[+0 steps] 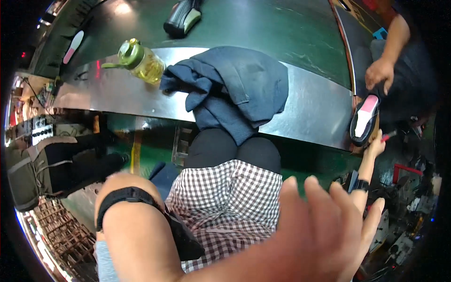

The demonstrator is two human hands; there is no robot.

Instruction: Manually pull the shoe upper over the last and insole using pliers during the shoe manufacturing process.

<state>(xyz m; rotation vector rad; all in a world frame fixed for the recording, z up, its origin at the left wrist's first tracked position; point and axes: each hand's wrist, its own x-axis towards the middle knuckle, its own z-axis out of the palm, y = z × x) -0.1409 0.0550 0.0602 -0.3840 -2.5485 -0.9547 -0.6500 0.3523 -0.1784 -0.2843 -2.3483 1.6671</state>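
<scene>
Large in the foreground, my left hand is raised with its fingers apart, holding nothing and slightly blurred. A black strap circles my left arm. Out at the far right, my right hand is closed on a thin red stick-like thing; its exact kind is too small to tell. Just above my right hand is a dark shoe with a white and pink insole showing. A co-worker's hand reaches down to the other end of that shoe.
Ahead runs a green work surface with a metal edge. A dark blue cloth garment hangs over that edge above my lap. Left of it lies a green-lidded bottle. Farther back are another shoe and a pink-and-white insole.
</scene>
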